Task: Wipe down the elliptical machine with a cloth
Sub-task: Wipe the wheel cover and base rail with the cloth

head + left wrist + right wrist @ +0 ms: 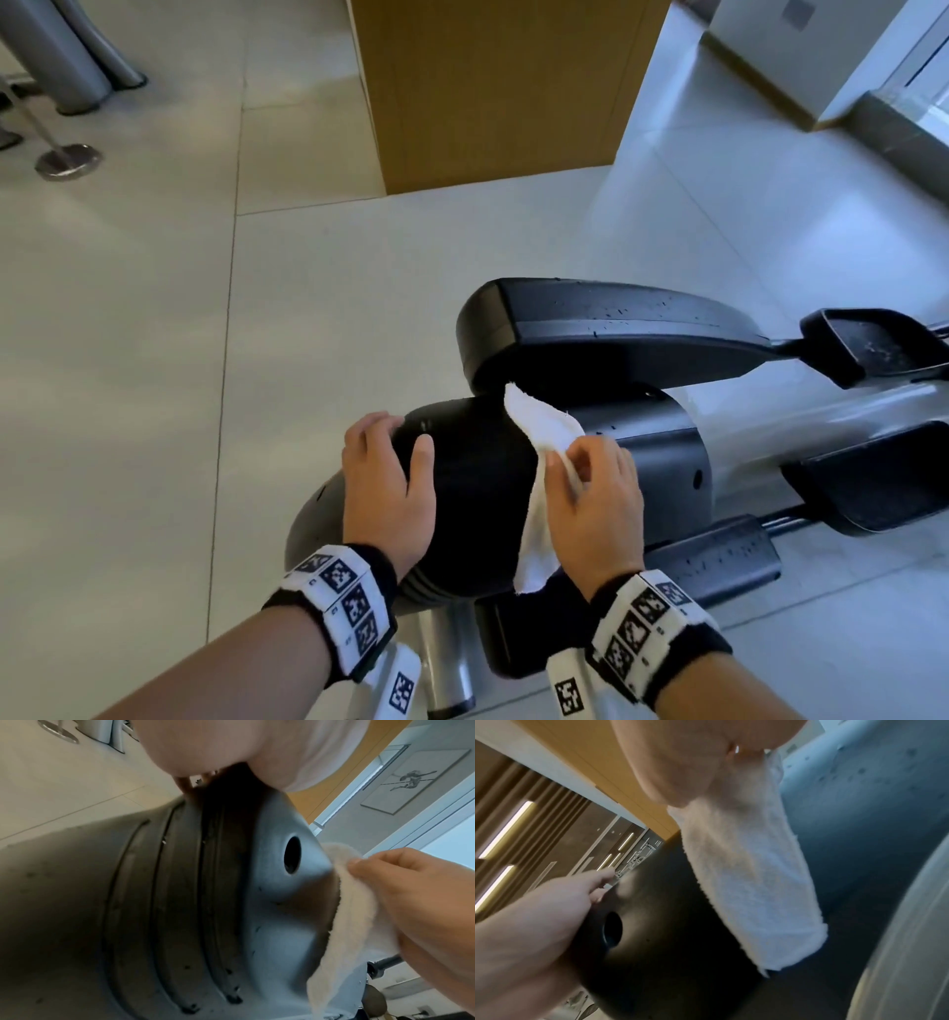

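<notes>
The elliptical machine's black rounded housing (477,478) lies under both hands. My left hand (385,473) rests spread over the housing's left side, thumb on top and fingers wrapped over the far edge. My right hand (590,493) pinches a white cloth (539,442) between thumb and fingers and holds it against the right side of the housing. One cloth corner sticks up and the rest hangs down below the palm. The left wrist view shows the cloth (354,914) beside a round hole (291,856) in the grey cover. In the right wrist view the cloth (752,882) drapes over the housing.
A black swing arm cover (606,324) runs to the right above the housing, with foot pedals (873,344) beyond it. A tan wooden column (493,87) stands ahead on the tiled floor. A metal stanchion base (67,159) stands far left.
</notes>
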### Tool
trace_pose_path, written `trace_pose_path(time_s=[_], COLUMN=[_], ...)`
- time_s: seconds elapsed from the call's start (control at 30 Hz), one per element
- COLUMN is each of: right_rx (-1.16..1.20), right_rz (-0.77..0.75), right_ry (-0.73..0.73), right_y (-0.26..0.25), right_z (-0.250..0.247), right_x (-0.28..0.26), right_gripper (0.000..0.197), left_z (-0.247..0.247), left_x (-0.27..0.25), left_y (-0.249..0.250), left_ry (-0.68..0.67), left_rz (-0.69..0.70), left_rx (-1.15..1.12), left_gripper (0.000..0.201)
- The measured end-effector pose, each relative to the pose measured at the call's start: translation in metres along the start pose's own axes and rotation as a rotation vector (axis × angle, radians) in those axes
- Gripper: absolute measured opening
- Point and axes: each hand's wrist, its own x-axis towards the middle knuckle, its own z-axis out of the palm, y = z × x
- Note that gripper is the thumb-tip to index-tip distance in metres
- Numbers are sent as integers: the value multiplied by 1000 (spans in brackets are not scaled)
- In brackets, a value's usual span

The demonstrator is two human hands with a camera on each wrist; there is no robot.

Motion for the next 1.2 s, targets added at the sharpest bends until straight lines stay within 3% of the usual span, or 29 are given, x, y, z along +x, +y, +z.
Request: trace_pose_path(time_s=[0.07, 0.17, 0.3, 0.43, 0.53, 0.67, 0.8, 1.07, 1.2], right_rx=[22, -39, -105, -138, -123, -164, -160, -80, -69], right_rz=[39, -74, -225, -276, -247, -100, -33, -286, -303], right_ry=[-7, 20, -44, -87, -47, 36, 68, -190, -377], right_y=[-3, -17, -42, -35, -6, 38, 24, -49, -55], right_z=[11, 32, 50, 49, 34, 9, 14, 40, 41], right_x=[1, 0, -4, -1, 13, 32, 28, 20, 44], right_gripper=[11, 5, 17, 23, 21, 11, 12, 13, 23], left_z=[8, 14, 13, 12, 12, 11, 12, 10, 9], left_x=[1, 0, -2, 0, -1, -2, -3, -1, -2], left_y=[-1, -6, -9, -8, -7, -7, -6, -5, -5], left_ry=[24, 68, 69, 69, 67, 58, 45, 49, 37], left_rz=[-15, -1, 7, 12, 13, 14, 13, 10, 15], left_rx=[-43, -63, -49, -33, -35, -24, -15, -11, -20], left_gripper=[39, 35, 42, 42, 42, 43, 42, 46, 48])
